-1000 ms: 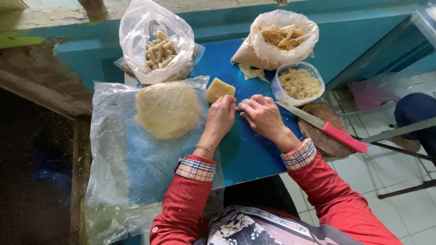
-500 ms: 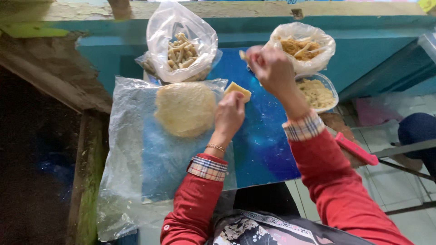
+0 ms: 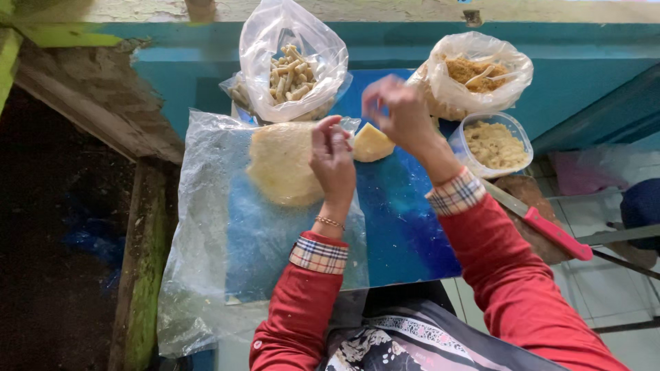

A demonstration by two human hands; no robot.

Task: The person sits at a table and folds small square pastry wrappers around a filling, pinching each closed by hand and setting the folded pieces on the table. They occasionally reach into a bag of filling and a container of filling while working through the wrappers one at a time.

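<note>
Two hands work above a blue desk [image 3: 405,233]. The left hand [image 3: 332,159], fingers curled but grasping nothing, rests on the stack of thin wrappers [image 3: 282,163]. The right hand [image 3: 399,113] hovers raised over a folded wrapper [image 3: 371,143]; whether it pinches anything cannot be told.

Bare blue board [image 3: 405,227] lies open near the person; bags [image 3: 292,62] crowd its far edge.

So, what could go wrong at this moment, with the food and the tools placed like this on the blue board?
The knife with the red handle lies at the table's right edge, close under the right arm; a sweep of the sleeve might knock it off. The right hand is raised above the folded wrapper, so anything it holds could drop onto the blue board. The left hand rests at the edge of the thin round sheet, which might tear.
</note>
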